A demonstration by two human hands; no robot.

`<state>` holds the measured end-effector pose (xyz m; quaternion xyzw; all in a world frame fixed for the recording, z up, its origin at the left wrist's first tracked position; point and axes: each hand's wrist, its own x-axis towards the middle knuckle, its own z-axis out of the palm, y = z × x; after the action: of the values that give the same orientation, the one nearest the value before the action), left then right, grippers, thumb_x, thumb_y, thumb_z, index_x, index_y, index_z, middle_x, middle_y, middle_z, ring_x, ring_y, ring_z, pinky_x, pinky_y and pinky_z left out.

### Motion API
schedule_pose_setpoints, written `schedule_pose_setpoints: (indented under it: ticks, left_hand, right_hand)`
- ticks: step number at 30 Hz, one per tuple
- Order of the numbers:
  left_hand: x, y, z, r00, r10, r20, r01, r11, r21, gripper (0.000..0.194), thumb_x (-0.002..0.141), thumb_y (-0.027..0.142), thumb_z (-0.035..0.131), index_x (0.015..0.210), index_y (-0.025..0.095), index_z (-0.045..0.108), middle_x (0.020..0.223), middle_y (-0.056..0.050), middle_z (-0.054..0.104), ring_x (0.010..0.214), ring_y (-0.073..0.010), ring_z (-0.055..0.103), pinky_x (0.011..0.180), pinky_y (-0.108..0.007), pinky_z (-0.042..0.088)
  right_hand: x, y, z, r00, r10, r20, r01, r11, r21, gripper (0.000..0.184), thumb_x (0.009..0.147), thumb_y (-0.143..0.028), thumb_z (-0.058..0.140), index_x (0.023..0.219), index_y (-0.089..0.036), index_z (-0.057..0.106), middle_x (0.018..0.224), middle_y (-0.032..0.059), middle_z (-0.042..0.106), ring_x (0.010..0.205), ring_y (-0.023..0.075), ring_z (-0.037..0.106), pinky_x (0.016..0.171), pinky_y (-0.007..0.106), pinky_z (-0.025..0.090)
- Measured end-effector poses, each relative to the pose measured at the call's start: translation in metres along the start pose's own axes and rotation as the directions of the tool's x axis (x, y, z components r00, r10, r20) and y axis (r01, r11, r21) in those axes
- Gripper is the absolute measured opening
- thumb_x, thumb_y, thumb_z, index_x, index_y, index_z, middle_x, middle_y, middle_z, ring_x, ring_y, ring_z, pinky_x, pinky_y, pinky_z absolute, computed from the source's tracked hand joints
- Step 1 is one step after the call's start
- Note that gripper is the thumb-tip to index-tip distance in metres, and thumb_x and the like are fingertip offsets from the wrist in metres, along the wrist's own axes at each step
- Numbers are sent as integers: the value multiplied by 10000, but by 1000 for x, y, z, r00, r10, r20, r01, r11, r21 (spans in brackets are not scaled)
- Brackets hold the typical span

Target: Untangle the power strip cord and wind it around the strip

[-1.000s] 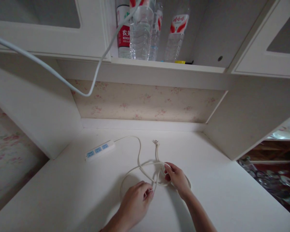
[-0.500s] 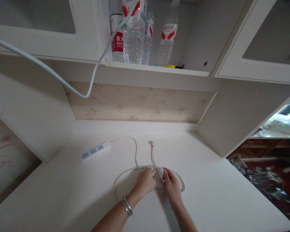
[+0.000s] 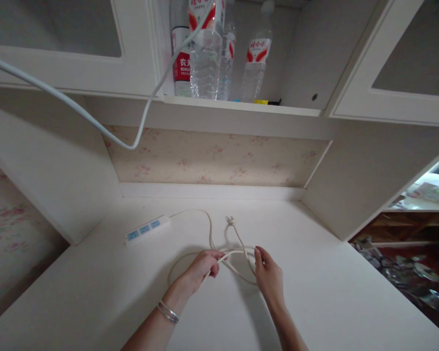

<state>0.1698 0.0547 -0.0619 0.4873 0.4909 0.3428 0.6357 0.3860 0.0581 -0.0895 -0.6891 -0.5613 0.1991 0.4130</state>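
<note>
A white power strip [image 3: 148, 230] with blue socket faces lies at the left on the white desktop. Its cream power cord [image 3: 211, 229] runs right into loose loops between my hands. My left hand [image 3: 204, 265], with silver bangles at the wrist, is closed on the cord left of the loops' crossing. On the other side my right hand [image 3: 268, 269] pinches the cord between thumb and fingers. Behind them, the plug [image 3: 230, 220] with metal prongs shows at the cord's end. Part of the cord is hidden behind my hands.
Above the desktop [image 3: 314, 287], an open cabinet shelf [image 3: 241, 106] holds several plastic bottles [image 3: 206, 63]. A thick white cable [image 3: 76, 108] hangs across the upper left. Side panels [image 3: 380, 180] flank the desk, and cluttered objects [image 3: 417, 273] stand beyond its right edge.
My hands have moved apart, left hand leftward and right hand slightly right, stretching cord between them. The loops have shifted and the right-hand loop looks smaller. The plug has turned.
</note>
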Motion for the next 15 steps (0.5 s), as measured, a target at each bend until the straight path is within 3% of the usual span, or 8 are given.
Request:
schedule_pose_setpoints:
  ticks: [2, 7, 10, 15]
  left_hand:
    - [-5, 3, -11, 999, 30, 36, -30, 999, -20, 401, 442, 90, 442, 765, 161, 670, 578, 42, 493, 554, -100, 378, 515, -228, 261]
    - [-21, 8, -37, 991, 84, 108, -78, 995, -54, 242, 427, 90, 478, 643, 134, 577, 589, 20, 506, 563, -105, 417, 536, -235, 284]
    - [-32, 10, -52, 983, 168, 73, -162, 983, -82, 131, 460, 109, 488, 569, 165, 441, 585, 22, 470, 592, -109, 409, 576, -240, 303]
    - [-49, 9, -85, 951, 304, -49, -307, 949, -73, 181, 561, 125, 526, 513, 177, 359, 569, 35, 375, 602, -110, 353, 610, -251, 306]
  right_hand:
    - [10, 5, -6, 1000, 22, 12, -22, 1000, -11, 526, 847, -595, 407, 1026, -185, 684, 981, 118, 707, 876, 269, 652, 740, 334, 474]
    - [21, 21, -9, 975, 148, 168, -164, 982, 91, 499, 839, -611, 398, 979, -199, 642, 629, 25, 659, 449, 180, 564, 477, 288, 422]
    - [21, 25, -6, 972, 179, 150, -203, 965, 166, 486, 838, -609, 402, 947, -190, 622, 638, 19, 649, 420, 154, 532, 418, 264, 381]
    - [21, 29, 0, 969, 188, 159, -223, 942, 249, 483, 832, -616, 412, 929, -179, 594, 682, 25, 654, 386, 126, 476, 369, 244, 330]
